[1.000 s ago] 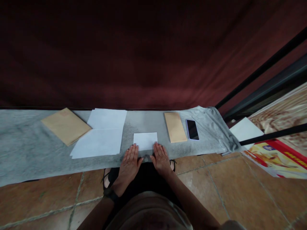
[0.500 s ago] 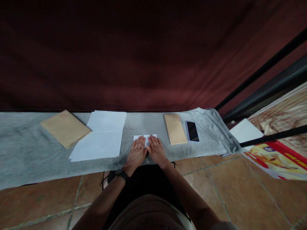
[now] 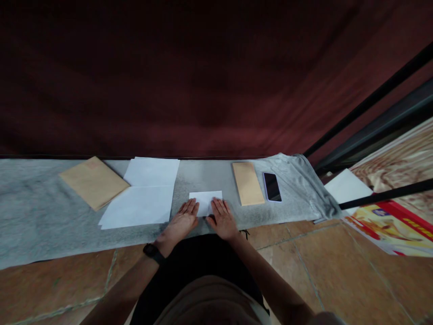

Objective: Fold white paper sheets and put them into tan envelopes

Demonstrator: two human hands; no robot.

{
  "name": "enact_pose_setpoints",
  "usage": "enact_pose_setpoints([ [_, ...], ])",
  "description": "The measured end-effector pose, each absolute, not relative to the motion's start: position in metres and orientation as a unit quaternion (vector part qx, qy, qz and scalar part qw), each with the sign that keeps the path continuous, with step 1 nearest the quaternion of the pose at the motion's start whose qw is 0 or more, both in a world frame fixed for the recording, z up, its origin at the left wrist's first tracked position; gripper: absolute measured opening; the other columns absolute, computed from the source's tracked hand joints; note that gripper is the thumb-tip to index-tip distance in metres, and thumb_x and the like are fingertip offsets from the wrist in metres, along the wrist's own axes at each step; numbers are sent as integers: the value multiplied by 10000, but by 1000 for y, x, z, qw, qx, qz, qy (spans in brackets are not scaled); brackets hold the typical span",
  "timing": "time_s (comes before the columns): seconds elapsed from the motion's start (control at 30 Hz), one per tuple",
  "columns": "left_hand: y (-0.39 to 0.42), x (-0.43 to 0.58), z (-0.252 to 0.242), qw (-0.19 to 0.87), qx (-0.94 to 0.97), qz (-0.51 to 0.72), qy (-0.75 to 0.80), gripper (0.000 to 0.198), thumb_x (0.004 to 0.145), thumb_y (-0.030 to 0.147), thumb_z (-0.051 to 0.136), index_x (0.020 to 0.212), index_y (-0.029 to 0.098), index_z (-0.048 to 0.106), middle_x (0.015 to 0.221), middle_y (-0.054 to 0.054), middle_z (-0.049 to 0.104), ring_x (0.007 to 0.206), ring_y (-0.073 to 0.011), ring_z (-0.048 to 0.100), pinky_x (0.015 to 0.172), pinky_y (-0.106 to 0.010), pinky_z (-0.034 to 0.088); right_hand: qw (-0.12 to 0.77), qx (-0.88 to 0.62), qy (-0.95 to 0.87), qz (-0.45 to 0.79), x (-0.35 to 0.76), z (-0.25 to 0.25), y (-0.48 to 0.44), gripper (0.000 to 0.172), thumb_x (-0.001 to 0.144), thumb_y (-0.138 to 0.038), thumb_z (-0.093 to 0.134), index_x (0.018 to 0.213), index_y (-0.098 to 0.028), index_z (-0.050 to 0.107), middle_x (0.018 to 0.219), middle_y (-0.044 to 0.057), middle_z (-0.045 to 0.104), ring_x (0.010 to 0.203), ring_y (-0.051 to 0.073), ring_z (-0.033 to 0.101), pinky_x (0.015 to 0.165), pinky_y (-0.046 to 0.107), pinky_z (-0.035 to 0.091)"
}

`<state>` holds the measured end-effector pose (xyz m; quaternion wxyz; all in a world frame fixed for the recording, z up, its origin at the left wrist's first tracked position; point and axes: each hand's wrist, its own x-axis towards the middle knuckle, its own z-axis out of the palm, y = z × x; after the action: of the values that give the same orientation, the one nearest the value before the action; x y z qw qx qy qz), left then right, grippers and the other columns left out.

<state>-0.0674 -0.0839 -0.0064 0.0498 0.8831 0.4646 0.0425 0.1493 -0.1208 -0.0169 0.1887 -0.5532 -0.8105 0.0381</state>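
A small folded white paper (image 3: 205, 198) lies flat on the grey cloth in front of me. My left hand (image 3: 182, 220) rests at its left side, fingers stretched out and the fingertips on or beside its edge. On the right side, my right hand (image 3: 223, 220) lies with fingers extended over the paper's lower right corner, thumb pointing inward. Both hands look flat rather than gripping. To the left are larger white sheets (image 3: 145, 198) with a crease across the middle. A brown envelope (image 3: 248, 183) lies to the right of my right hand.
The grey cloth (image 3: 40, 216) covers a long narrow surface against a dark red curtain (image 3: 203, 90). More brown envelopes (image 3: 94, 183) overlap the sheets at left. A phone (image 3: 272, 187) lies at right. Black bars (image 3: 389, 197) and a colourful box (image 3: 392, 225) stand beyond the right end.
My hands have moved apart and back toward me, the left one further left. More of the folded paper now shows between them.
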Motion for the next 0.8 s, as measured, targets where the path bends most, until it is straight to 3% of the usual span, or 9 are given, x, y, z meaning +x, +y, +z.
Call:
enact_pose_setpoints([
  [0.23, -82, -57, 28, 50, 890, 21, 452, 512, 867, 48, 359, 1308, 104, 613, 1425, -179, 598, 1334, -254, 563, 1130, -436, 435, 216, -546, -805, 85, 125, -1, -121, 565, 953, -238, 543, 1489, -84, 457, 1538, 153, 479, 1444, 252, 421, 1219, 434, 339],
  [0.3, -84, -55, 42, 65, 884, 89, 453, 491, 898, 73, 385, 1329, 161, 603, 1456, -133, 582, 1366, -247, 530, 1160, -454, 406, 258, -550, -784, 129, 119, 11, -115, 518, 946, -148, 490, 1462, -114, 500, 1489, 137, 541, 1391, 230, 491, 1194, 406, 379],
  [0.37, -86, -54, 54, 92, 846, 209, 481, 487, 947, 177, 450, 1428, 215, 518, 1564, -105, 464, 1457, -253, 413, 1212, -474, 334, 336, -555, -733, 205, 115, 24, -109, 466, 964, -129, 431, 1409, -171, 562, 1413, 104, 617, 1312, 207, 570, 1151, 378, 428],
  [0.47, -90, -51, 62, 211, 672, 410, 579, 732, 920, 382, 612, 1565, 249, 294, 1660, -120, 277, 1513, -289, 300, 1201, -482, 348, 499, -545, -569, 361, 109, 41, -101, 332, 1003, -268, 433, 1240, -247, 665, 1203, 41, 737, 1120, 205, 684, 1002, 366, 539],
  [0.53, -94, -47, 59, 371, 515, 468, 615, 857, 859, 447, 691, 1572, 245, 258, 1604, -156, 377, 1443, -309, 420, 1107, -472, 459, 590, -508, -430, 457, 104, 47, -98, 266, 979, -364, 491, 1120, -257, 689, 1059, 24, 770, 977, 212, 723, 874, 361, 588],
  [0.63, -103, -39, 49, 612, 346, 439, 560, 803, 762, 454, 782, 1455, 215, 453, 1341, -155, 642, 1192, -298, 646, 931, -435, 571, 658, -442, -281, 541, 98, 50, -98, 221, 894, -400, 604, 1033, -244, 675, 997, 41, 771, 876, 218, 733, 786, 360, 602],
  [0.73, -107, -33, 39, 675, 284, 447, 514, 706, 649, 358, 850, 1285, 179, 600, 1138, -115, 727, 989, -254, 711, 805, -369, 596, 666, -431, -219, 569, 102, 44, -103, 237, 802, -383, 693, 978, -228, 655, 985, 52, 765, 852, 219, 731, 782, 361, 599],
  [0.8, -103, -35, 34, 644, 300, 466, 528, 757, 629, 288, 833, 1331, 179, 570, 1037, -75, 747, 883, -219, 715, 737, -326, 585, 655, -462, -207, 560, 112, 36, -106, 278, 767, -394, 718, 969, -220, 640, 986, 51, 756, 832, 208, 727, 753, 346, 597],
])
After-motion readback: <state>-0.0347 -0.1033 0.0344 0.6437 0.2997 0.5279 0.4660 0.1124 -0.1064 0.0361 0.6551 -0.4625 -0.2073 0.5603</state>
